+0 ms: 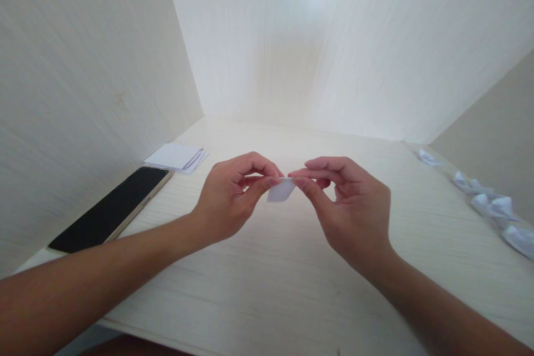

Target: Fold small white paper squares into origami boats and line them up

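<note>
Between my two hands, above the middle of the table, is a small folded piece of white paper [281, 191]. My left hand [233, 194] pinches its left end between thumb and forefinger. The thumb and forefinger of my right hand [354, 206] pinch the right end. The paper's upper edge runs level from one pinch to the other, and its flat face hangs below. How many layers the paper has, I cannot tell.
A stack of white paper sheets [177, 156] lies at the back left of the table [267, 289]. In front of it lies a phone [112, 208] with a dark screen. Several folded white papers [492, 206] line the right side. Panels [292, 55] enclose the back and sides.
</note>
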Available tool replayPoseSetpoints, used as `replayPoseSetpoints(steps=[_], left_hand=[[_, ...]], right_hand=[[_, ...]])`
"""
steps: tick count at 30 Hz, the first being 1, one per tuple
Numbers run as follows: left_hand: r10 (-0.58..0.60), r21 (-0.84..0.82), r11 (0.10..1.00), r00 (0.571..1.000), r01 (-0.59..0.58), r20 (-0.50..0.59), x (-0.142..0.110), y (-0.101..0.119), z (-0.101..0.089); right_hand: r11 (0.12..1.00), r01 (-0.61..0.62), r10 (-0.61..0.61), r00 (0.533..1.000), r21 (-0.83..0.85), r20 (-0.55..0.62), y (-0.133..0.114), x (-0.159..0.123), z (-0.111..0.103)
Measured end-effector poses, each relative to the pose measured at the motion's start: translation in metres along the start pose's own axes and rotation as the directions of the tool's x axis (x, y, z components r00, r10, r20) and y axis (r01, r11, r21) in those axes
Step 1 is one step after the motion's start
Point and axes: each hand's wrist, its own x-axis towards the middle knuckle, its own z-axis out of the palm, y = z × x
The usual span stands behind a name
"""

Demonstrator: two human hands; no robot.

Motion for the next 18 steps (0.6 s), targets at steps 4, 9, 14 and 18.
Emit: replayPoseSetpoints(steps=[4, 9, 14, 18], left_hand=[[-0.038, -0.062, 0.997, 0.999, 0.038, -0.004, 0.001, -0.004, 0.001], [-0.103, -0.105, 0.989, 0.994, 0.106, 0.03, 0.003, -0.007, 0.002], [-0.129, -0.121, 0.984, 0.99, 0.134, 0.054, 0.005, -0.009, 0.002], [-0.129, -0.157, 0.978, 0.99, 0.136, 0.058, 0.006, -0.009, 0.002]], right_hand=[[1.0, 0.021, -0.021, 1.0, -0.008, 0.003, 0.005, -0.001, 0.001], [1.0, -0.01, 0.01, 1.0, 0.013, 0.03, 0.009, -0.001, 0.0], [0.981, -0.18, 0.176, 0.982, 0.074, 0.062, 0.006, 0.006, -0.001], [0.911, -0.355, 0.341, 0.935, 0.208, 0.099, 0.002, 0.01, -0.001]])
